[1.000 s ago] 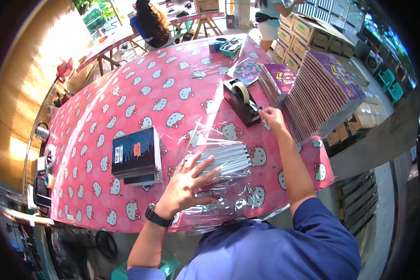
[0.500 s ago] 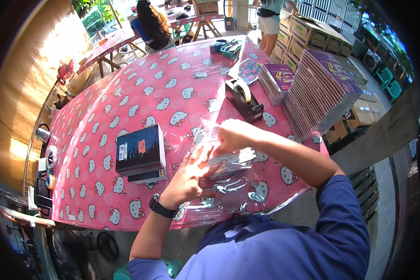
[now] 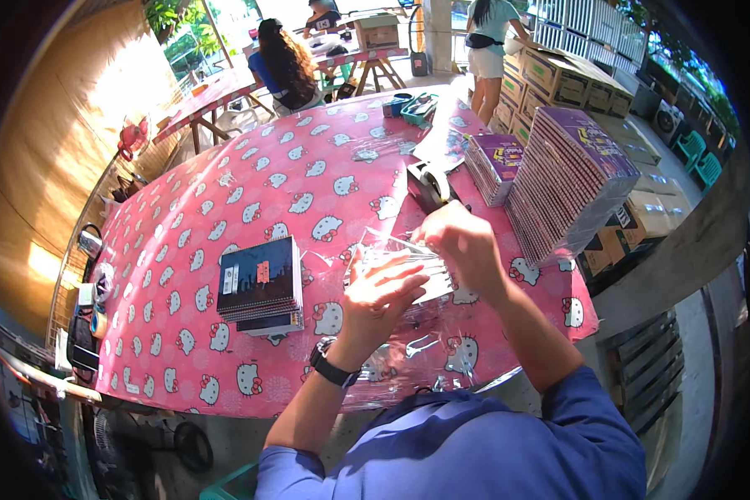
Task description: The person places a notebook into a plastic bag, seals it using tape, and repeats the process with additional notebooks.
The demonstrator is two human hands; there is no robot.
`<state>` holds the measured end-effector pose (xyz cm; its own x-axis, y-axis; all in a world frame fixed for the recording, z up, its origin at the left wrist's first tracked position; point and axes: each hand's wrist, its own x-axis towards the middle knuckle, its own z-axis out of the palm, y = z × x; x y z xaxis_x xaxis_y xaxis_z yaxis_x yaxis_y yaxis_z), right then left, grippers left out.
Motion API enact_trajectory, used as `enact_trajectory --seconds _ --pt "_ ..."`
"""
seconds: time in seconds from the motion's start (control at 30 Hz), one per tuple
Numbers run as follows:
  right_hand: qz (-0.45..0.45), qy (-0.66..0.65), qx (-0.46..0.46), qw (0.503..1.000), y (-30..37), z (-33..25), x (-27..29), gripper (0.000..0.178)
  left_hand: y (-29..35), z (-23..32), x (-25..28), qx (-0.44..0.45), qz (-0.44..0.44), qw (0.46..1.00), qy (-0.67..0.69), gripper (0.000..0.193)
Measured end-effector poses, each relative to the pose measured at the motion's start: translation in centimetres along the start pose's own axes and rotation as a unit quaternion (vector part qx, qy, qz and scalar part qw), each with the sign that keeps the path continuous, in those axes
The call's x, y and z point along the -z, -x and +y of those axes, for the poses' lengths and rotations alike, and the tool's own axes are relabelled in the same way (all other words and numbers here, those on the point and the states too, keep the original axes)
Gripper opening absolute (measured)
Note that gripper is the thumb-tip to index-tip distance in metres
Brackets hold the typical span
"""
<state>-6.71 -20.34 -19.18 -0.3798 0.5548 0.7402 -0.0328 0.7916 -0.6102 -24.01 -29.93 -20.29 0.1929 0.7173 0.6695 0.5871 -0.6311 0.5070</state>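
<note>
Head view, work spot: a stack of clear plastic sleeves (image 3: 408, 279) lies just below the middle of the frame on the pink patterned tablecloth (image 3: 225, 200), close to the person's chest, so both hands reach it with bent arms.
Left hand: the left hand (image 3: 379, 300) lies flat on the stack with fingers spread, seemingly to pin the slippery plastic; nothing is gripped in it. A dark wristwatch (image 3: 329, 367) sits on that wrist.
Right hand: the right hand (image 3: 467, 242) is curled at the stack's upper right corner, fingertips drawn together on the plastic there; whether it pinches a single sleeve or a bit of tape cannot be told.
Tape dispenser: a dark tape dispenser (image 3: 429, 185) stands just above the right hand, within easy reach.
Dark notebooks: a short pile of dark-covered notebooks (image 3: 260, 287) rests left of centre, beside the left hand but apart from it.
Purple notebooks: a tall leaning row of purple notebooks (image 3: 571, 179) fills the table's right edge, with a smaller pile (image 3: 496, 162) next to it.
Background: cardboard boxes (image 3: 575, 79) and other people sit in the upper frame.
</note>
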Motion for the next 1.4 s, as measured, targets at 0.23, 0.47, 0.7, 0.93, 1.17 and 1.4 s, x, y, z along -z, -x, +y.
enact_trajectory --seconds 0.23,0.47,0.7,0.93,1.17,1.4 --pt "-0.171 -0.173 -0.318 0.917 -1.0 3.6 -2.3 0.054 3.7 -9.8 4.2 0.355 -0.114 0.877 0.304 0.065" --pt "-0.255 -0.097 -0.041 0.961 -1.2 0.4 0.9 0.092 1.3 -7.1 1.8 0.068 -0.109 0.990 0.053 0.035" --pt "-0.231 0.168 0.062 0.956 4.4 1.9 -1.7 0.041 4.9 -4.6 1.1 0.034 -0.053 0.995 -0.080 0.036" --pt "-0.286 0.207 -0.001 0.936 2.6 0.9 -2.5 0.012 3.5 -3.4 1.0 0.145 -0.034 0.978 -0.147 0.023" --pt "-0.306 0.140 -0.161 0.928 -1.7 5.5 -2.2 0.043 0.1 -8.0 2.2 0.319 -0.126 0.934 0.105 0.023" --pt "-0.347 -0.222 -0.486 0.771 -2.2 9.8 -2.1 0.021 1.2 -3.0 -2.4 0.108 0.084 0.937 -0.321 0.040"
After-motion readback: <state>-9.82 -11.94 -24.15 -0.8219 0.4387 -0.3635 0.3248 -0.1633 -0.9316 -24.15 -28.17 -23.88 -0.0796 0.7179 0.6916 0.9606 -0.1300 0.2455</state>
